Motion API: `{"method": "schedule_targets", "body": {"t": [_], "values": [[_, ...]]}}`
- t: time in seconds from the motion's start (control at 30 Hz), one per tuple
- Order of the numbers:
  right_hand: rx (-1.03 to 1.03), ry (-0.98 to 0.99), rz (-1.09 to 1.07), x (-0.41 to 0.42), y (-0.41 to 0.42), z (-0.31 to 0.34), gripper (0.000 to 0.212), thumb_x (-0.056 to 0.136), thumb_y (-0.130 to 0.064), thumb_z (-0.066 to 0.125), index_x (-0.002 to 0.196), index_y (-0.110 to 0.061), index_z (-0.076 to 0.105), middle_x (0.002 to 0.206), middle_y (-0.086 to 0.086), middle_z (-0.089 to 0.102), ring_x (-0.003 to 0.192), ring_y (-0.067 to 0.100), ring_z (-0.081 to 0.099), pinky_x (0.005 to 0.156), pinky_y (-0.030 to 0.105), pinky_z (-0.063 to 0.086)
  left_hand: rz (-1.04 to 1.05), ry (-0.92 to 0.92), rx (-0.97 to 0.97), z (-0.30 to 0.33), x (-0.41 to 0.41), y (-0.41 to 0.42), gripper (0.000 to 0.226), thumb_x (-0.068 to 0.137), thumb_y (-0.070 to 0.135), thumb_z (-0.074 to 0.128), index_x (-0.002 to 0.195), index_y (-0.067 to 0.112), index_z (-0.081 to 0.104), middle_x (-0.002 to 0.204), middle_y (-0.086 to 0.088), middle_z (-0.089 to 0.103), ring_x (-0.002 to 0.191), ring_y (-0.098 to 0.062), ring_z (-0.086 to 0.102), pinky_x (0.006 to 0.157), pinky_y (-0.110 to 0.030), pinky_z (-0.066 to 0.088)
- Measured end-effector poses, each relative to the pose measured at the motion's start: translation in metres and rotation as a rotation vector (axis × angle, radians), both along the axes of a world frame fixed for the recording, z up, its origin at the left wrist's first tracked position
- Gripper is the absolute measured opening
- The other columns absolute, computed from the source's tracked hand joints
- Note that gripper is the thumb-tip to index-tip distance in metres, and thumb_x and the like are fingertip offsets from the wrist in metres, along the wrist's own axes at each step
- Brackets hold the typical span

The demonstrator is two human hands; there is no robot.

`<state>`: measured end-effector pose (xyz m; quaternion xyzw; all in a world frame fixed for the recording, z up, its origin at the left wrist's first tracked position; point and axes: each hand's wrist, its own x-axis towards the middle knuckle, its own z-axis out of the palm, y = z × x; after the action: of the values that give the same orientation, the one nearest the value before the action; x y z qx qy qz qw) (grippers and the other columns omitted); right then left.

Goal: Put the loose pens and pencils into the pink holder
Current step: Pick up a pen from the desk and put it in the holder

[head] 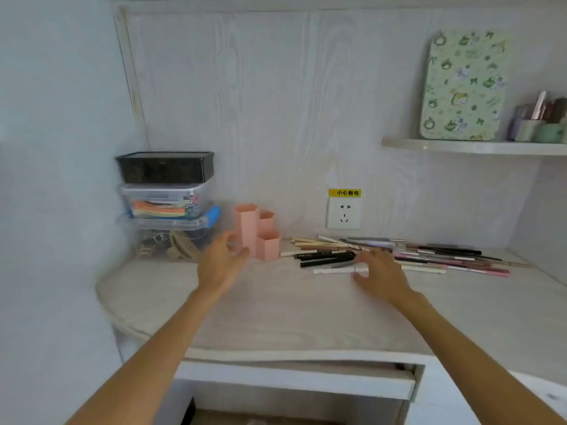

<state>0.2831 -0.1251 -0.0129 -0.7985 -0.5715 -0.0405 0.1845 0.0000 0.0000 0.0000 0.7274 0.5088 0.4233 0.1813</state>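
Pens point(399, 256) loose on worktop point(291, 308), right of holder point(257, 231). Left hand point(222, 262) grip spread beside holder; right hand point(379, 269) spread over pens, nothing pinched. Likely light, stiff, roll-prone: pinch mid-shaft.

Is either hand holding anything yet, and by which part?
Nothing is held. The left hand is open beside the pink holder; the right hand is spread over the pens.

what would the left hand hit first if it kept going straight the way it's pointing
Most likely the pink holder. The left hand is open, fingers aimed up and right at its tall hexagonal tube, very close already; motion blur makes it unclear whether they touch.
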Motion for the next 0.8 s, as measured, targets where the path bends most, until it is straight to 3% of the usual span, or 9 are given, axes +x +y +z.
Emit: {"method": "schedule_targets", "body": {"t": [0.1, 0.2, 0.27, 0.37, 0.47, 0.6, 0.7, 0.8], "values": [[0.051, 0.094, 0.051, 0.005, 0.011, -0.015, 0.023, 0.088, -0.033, 0.057, 0.108, -0.022, 0.060, 0.119, 0.004, 0.053, 0.117, 0.024, 0.044, 0.096, 0.033, 0.035, 0.058, -0.156, -0.054, -0.007, 0.017, 0.020, 0.076, 0.076, 0.041, 0.072, 0.137, 0.013, 0.036, 0.136, -0.007, 0.048, 0.121, -0.025, 0.049, 0.089, -0.038, 0.043], [0.156, 0.119, 0.129, 0.010, 0.022, -0.027, 0.012, 0.084, -0.033, 0.064, 0.093, -0.025, 0.065, 0.101, -0.002, 0.057, 0.100, 0.017, 0.048, 0.084, 0.026, 0.035, 0.079, -0.251, -0.113, -0.013, 0.038, 0.040, 0.096, 0.071, 0.047, 0.074, 0.144, 0.014, 0.022, 0.146, -0.009, 0.035, 0.131, -0.029, 0.039, 0.101, -0.046, 0.039], [0.200, 0.187, 0.183, 0.012, 0.027, -0.022, 0.005, 0.082, -0.033, 0.067, 0.086, -0.032, 0.065, 0.096, -0.007, 0.060, 0.094, 0.008, 0.048, 0.081, 0.018, 0.033, 0.089, -0.335, -0.126, -0.018, 0.047, 0.052, 0.098, 0.070, 0.047, 0.075, 0.145, 0.015, 0.020, 0.147, -0.008, 0.036, 0.131, -0.029, 0.039, 0.103, -0.046, 0.038], [0.259, 0.549, 0.277, 0.005, 0.040, -0.007, 0.006, 0.077, -0.033, 0.072, 0.074, -0.038, 0.068, 0.080, -0.012, 0.068, 0.078, 0.000, 0.059, 0.067, 0.006, 0.039, 0.081, -0.434, -0.143, -0.028, 0.053, 0.066, 0.085, 0.073, 0.043, 0.075, 0.140, 0.018, 0.028, 0.138, -0.005, 0.048, 0.122, -0.026, 0.049, 0.094, -0.037, 0.043], [0.383, 0.876, 0.285, -0.010, 0.061, 0.018, 0.006, 0.073, -0.035, 0.074, 0.079, -0.037, 0.073, 0.074, -0.012, 0.071, 0.066, 0.001, 0.063, 0.060, 0.007, 0.047, 0.019, -0.428, -0.142, -0.029, 0.046, 0.075, 0.069, 0.074, 0.034, 0.075, 0.130, 0.018, 0.038, 0.122, 0.000, 0.055, 0.103, -0.018, 0.054, 0.084, -0.031, 0.042], [0.611, 1.296, 0.303, -0.045, 0.103, 0.037, 0.009, 0.078, -0.022, 0.072, 0.087, -0.023, 0.074, 0.084, -0.007, 0.073, 0.077, 0.008, 0.070, 0.070, 0.013, 0.054, -0.016, -0.462, -0.175, -0.028, 0.029, 0.083, 0.063, 0.073, 0.029, 0.075, 0.126, 0.019, 0.043, 0.110, 0.006, 0.057, 0.098, -0.015, 0.056, 0.089, -0.037, 0.048], [0.734, 1.321, 0.283, -0.073, 0.129, 0.047, 0.018, 0.085, -0.014, 0.065, 0.103, -0.017, 0.067, 0.092, -0.001, 0.071, 0.078, 0.007, 0.070, 0.073, 0.014, 0.056, -0.009, -0.515, -0.177, -0.029, 0.023, 0.084, 0.057, 0.075, 0.024, 0.071, 0.126, 0.018, 0.046, 0.111, 0.006, 0.058, 0.101, -0.016, 0.057, 0.093, -0.040, 0.047], [0.841, 1.120, 0.249, -0.097, 0.149, 0.048, 0.035, 0.088, -0.012, 0.061, 0.121, -0.019, 0.051, 0.091, 0.003, 0.071, 0.082, 0.007, 0.067, 0.081, 0.018, 0.053, -0.023, -0.548, -0.178, -0.030, 0.021, 0.082, 0.053, 0.076, 0.021, 0.068, 0.126, 0.020, 0.048, 0.110, 0.006, 0.059, 0.102, -0.016, 0.057, 0.090, -0.037, 0.047]]}}
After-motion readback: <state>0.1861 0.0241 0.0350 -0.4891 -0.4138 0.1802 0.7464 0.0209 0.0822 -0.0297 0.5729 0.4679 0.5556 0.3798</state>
